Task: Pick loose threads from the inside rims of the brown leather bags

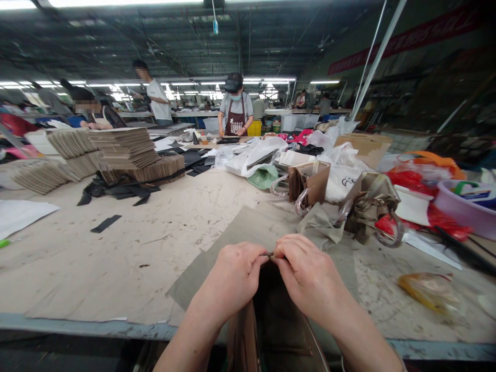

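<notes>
A brown box-shaped bag (243, 338) stands below my hands at the table's front edge, its dark inside facing up. My left hand (235, 271) pinches the far end of its rim between thumb and fingers. Close beside it, my right hand (308, 274) pinches the same rim, the fingertips almost touching. The fingers hide most of the gripped edge. Under and beyond the bag lies a greyish-green sheet (228, 243). Another brown bag (310, 181) with clear-wrapped handles stands farther back on the right.
Stacked beige panels (120, 147) and black strips (116, 188) lie at the left. Plastic bags (251, 155) and a purple basin (465, 206) crowd the right, with a yellowish plastic packet (430, 292) nearer. A co-worker in an apron (236, 111) stands across the table.
</notes>
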### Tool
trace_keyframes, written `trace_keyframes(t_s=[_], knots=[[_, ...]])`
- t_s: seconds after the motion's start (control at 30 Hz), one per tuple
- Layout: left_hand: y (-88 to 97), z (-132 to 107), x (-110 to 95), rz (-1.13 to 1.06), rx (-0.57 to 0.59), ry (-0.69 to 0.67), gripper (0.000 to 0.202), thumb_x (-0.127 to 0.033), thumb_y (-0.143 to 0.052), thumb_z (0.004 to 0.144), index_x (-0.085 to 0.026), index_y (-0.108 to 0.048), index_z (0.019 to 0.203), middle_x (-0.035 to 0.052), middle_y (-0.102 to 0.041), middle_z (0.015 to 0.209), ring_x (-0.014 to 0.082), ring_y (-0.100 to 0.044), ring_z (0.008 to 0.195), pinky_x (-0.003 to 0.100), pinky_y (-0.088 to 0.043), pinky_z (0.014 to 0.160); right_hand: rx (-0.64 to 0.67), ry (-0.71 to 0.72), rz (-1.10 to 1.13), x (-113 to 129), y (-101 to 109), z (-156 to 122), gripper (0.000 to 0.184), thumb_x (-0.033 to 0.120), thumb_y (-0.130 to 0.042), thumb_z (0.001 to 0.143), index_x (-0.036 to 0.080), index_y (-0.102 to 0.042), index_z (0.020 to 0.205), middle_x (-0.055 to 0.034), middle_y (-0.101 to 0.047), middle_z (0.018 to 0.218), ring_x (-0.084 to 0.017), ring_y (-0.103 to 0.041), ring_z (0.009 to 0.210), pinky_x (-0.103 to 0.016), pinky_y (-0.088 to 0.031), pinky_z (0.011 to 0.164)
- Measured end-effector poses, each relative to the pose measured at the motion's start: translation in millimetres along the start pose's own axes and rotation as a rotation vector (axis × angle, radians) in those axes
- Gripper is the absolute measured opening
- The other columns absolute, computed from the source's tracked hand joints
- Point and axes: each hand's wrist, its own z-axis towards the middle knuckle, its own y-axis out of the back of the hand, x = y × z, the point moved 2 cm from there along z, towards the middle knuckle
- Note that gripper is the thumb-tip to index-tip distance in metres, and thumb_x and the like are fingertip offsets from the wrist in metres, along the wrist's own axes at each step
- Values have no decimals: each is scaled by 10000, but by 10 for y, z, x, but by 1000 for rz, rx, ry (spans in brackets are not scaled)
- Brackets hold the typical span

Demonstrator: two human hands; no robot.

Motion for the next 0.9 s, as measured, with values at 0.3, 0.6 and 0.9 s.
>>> trace_keyframes(t_s=[0.3,0.6,0.9], knots=[[-5,14,26,-27,7,64,211,-170,-482,912,-192,-683,855,-1,-686,767,139,-620,726,249,-414,658,69,-253,155,-113,23,17,339,161,-705,786,223,-537,1073,10,-663,925,-174,-619,825,-304,-460,730],[-11,20,22,-16,-1,48,224,-183,-466,911,-194,-677,838,1,-683,750,140,-610,708,247,-408,646,86,-165,65,-68,-14,49,133,179,-590,893,247,-700,861,20,-707,824,-151,-639,786,-258,-439,697],[117,4,14,-139,63,122,193,-144,-484,870,-222,-637,960,-13,-705,874,149,-636,808,256,-435,712,73,-144,35,-75,-42,70,179,178,-547,922,220,-693,827,1,-698,791,-152,-633,767,-256,-427,693]])
